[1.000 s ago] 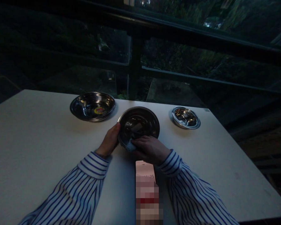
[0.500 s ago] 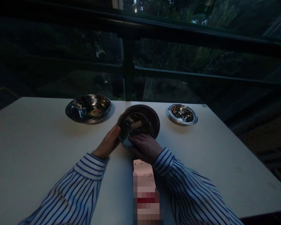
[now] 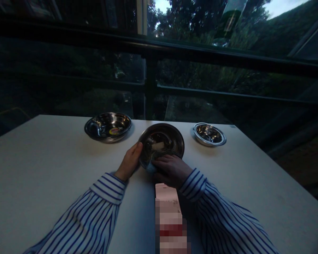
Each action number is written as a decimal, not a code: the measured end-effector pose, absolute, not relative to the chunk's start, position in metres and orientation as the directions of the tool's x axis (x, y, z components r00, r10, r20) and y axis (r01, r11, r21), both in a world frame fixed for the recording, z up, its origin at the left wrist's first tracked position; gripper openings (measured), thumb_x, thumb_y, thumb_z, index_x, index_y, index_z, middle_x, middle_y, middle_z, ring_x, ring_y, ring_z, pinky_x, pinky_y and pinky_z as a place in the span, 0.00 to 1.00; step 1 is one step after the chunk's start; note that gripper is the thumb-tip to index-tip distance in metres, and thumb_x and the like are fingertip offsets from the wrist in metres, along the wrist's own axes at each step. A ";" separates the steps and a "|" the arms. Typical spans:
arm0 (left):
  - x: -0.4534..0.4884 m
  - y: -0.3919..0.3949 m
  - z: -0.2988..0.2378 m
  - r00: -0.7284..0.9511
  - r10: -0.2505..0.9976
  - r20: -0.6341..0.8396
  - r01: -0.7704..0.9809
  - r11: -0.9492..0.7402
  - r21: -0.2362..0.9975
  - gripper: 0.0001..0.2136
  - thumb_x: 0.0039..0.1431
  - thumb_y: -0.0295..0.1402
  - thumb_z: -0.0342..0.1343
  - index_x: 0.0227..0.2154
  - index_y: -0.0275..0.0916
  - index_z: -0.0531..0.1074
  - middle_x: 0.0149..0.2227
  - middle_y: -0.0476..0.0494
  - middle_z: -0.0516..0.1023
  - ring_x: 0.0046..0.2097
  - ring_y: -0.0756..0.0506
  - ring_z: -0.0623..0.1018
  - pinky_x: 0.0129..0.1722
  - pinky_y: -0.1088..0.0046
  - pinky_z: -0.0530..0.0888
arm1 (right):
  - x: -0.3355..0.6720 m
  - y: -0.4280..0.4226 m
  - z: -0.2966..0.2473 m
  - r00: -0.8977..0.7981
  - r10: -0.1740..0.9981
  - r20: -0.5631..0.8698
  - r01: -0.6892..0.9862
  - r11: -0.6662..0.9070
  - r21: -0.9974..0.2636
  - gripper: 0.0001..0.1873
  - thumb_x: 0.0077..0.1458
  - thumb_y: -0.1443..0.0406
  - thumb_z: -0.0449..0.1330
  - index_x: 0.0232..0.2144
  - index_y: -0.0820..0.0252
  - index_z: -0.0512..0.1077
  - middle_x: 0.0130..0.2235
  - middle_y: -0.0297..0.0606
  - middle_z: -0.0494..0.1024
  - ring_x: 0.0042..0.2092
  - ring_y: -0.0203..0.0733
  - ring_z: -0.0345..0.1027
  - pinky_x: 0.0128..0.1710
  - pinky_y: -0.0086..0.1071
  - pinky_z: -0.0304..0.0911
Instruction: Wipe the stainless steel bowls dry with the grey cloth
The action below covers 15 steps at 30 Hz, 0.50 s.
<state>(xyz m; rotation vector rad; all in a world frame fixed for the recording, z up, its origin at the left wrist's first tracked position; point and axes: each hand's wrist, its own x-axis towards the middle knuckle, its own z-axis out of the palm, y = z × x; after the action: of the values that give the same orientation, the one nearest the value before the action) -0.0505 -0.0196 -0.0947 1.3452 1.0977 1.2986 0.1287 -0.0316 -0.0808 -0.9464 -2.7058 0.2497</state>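
Note:
A steel bowl (image 3: 169, 139) sits tilted toward me at the middle of the white table (image 3: 42, 162). My left hand (image 3: 129, 162) grips its left rim, thumb along the edge. My right hand (image 3: 171, 170) presses a small pale cloth (image 3: 149, 166) against the bowl's near rim, fingers curled over it. Both arms wear blue-and-white striped sleeves.
A wider steel bowl (image 3: 108, 126) with a yellow sticker stands at the back left, a smaller steel bowl (image 3: 209, 134) at the back right. A pink phone-like object (image 3: 166, 197) lies near me between my arms. A dark railing and glass run behind the table.
The camera has tilted upward, showing more sky and trees. My hands stay on the middle bowl, the right hand shifting slightly with the cloth along the near rim.

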 end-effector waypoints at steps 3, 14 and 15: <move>-0.048 -0.020 -0.092 0.035 0.986 0.163 0.024 -0.164 0.986 0.29 0.55 0.51 0.43 0.48 0.32 0.69 0.47 0.37 0.75 0.49 0.39 0.72 0.50 0.65 0.65 | 0.120 -0.033 -0.088 -0.724 0.629 0.284 0.565 0.777 -0.277 0.24 0.54 0.61 0.55 0.53 0.65 0.62 0.51 0.47 0.69 0.51 0.47 0.62 0.47 0.40 0.58; -0.054 -0.018 -0.096 -0.021 0.997 0.068 0.000 -0.068 0.998 0.31 0.53 0.54 0.42 0.47 0.33 0.69 0.47 0.37 0.76 0.50 0.38 0.72 0.48 0.64 0.66 | 0.130 -0.038 -0.073 -0.742 0.658 0.129 0.620 0.746 -0.243 0.22 0.52 0.62 0.57 0.50 0.59 0.66 0.47 0.43 0.73 0.48 0.47 0.64 0.44 0.40 0.59; -0.053 -0.017 -0.096 -0.011 0.998 0.062 -0.011 -0.062 0.998 0.31 0.54 0.54 0.42 0.48 0.33 0.69 0.47 0.37 0.76 0.51 0.38 0.71 0.49 0.64 0.66 | 0.127 -0.038 -0.074 -0.736 0.662 0.141 0.623 0.744 -0.241 0.23 0.53 0.61 0.56 0.51 0.60 0.65 0.49 0.43 0.72 0.49 0.48 0.64 0.44 0.41 0.59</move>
<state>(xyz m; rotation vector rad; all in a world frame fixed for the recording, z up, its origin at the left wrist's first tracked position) -0.0535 -0.0172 -0.0965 1.2416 1.1790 1.2674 0.1270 -0.0381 -0.0745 -1.0192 -2.7264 0.2622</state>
